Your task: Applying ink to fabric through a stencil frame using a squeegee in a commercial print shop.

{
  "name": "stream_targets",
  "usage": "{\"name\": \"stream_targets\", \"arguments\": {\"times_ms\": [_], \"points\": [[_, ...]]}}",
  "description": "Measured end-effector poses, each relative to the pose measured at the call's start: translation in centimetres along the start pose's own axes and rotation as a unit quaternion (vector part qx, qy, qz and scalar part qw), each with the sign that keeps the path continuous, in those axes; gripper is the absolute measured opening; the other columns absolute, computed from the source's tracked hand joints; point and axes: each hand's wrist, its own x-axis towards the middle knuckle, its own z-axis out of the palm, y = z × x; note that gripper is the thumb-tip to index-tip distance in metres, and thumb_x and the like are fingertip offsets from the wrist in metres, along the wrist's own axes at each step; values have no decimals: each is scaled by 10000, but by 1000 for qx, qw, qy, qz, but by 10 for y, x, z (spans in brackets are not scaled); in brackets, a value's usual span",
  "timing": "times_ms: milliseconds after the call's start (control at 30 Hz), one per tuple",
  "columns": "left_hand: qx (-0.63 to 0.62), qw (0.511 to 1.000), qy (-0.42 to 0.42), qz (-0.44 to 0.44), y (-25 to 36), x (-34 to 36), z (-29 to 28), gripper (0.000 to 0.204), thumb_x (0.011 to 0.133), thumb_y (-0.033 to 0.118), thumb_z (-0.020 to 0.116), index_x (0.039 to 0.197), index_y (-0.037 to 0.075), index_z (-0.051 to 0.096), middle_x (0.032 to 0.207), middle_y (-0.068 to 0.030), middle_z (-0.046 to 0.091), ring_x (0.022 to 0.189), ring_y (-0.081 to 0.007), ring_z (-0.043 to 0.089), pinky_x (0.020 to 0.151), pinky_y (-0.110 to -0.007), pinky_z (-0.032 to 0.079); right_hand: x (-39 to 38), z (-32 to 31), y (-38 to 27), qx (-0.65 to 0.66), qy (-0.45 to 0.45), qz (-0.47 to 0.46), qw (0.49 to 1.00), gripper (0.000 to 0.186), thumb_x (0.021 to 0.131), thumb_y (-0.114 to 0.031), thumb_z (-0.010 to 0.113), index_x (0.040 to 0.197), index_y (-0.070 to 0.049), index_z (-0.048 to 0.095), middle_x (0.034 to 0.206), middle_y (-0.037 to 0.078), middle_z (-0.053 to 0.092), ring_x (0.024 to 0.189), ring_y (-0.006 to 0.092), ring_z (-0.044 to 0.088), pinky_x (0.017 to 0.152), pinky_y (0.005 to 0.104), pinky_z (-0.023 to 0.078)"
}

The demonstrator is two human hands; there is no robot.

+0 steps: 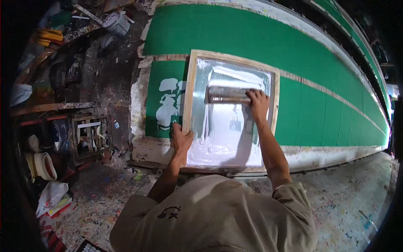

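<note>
A wooden-framed printing screen lies on green fabric spread along a long table. White ink coats much of its mesh, thickest in a ridge near the far end. My right hand is closed on the right end of a squeegee, which rests across the mesh in the screen's far half. My left hand grips the screen's left frame bar near its lower corner; its fingertips are partly hidden. Just left of the frame, a white printed figure shows on the fabric, partly covered by the screen.
The table's pale, ink-stained edge runs along the left. A stained bucket stands at the far left, with an old wooden frame and a white roll lower down. The floor is spattered with paint.
</note>
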Motion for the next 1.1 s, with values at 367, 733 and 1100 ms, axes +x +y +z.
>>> {"name": "stream_targets", "arguments": {"times_ms": [367,733,1100], "points": [[-37,992,63,100,26,-9,47,374,881,158,725,1135,7,496,1040,-250,636,963,-460,634,828,-500,492,-178,-73,85,462,-9,425,778,321,789,-65,650,1079,69,683,1026,127,710,934,257,673,860,353,527],[31,996,39,70,125,-107,224,461,895,259,700,1247,24,518,1187,-296,603,1068,-496,608,909,-552,486,-239,-141,292,470,-1,478,742,344,744,-17,659,1078,52,701,957,111,720,852,231,663,782,359,528],[53,978,47,194,118,-95,220,585,776,245,811,1216,-14,524,1149,-234,527,1077,-425,527,938,-518,441,-252,-147,209,-142,-48,240,959,310,773,-67,698,1080,-113,706,1068,92,714,940,262,684,859,387,515]]}}
